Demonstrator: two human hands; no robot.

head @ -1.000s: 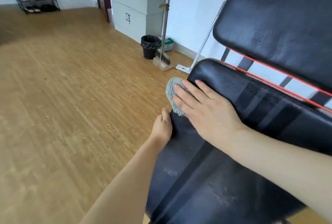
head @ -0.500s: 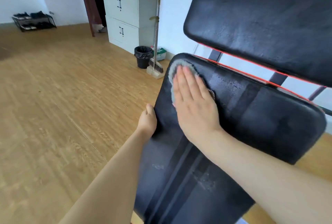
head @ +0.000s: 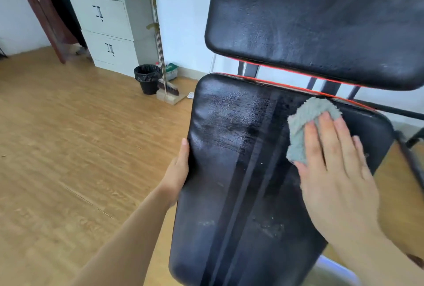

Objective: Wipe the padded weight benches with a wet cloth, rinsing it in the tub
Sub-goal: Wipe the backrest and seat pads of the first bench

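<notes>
A black padded seat pad point(head: 229, 148) of the weight bench runs from the bottom of the view up to a red-trimmed far edge. Its far left part shines wet. A second black pad point(head: 309, 28) stands above and behind it. My right hand point(head: 337, 175) lies flat with straight fingers on a grey fluffy cloth point(head: 305, 120), pressing it onto the seat pad near the far right corner. My left hand point(head: 176, 173) grips the pad's left edge, thumb on top, fingers hidden underneath. No tub is in view.
Wooden floor point(head: 68, 148) spreads to the left. By the wall stand a black bin point(head: 146, 79), a broom with dustpan point(head: 168, 90) and a grey cabinet point(head: 103, 21). A person point(head: 62, 10) stands in the doorway beside a dark door point(head: 34, 10). Black frame bars point(head: 413, 166) run on the right.
My right hand has slid the cloth from the pad's far left corner across to its far right side, leaving a wet sheen. My left hand has kept its hold on the left edge.
</notes>
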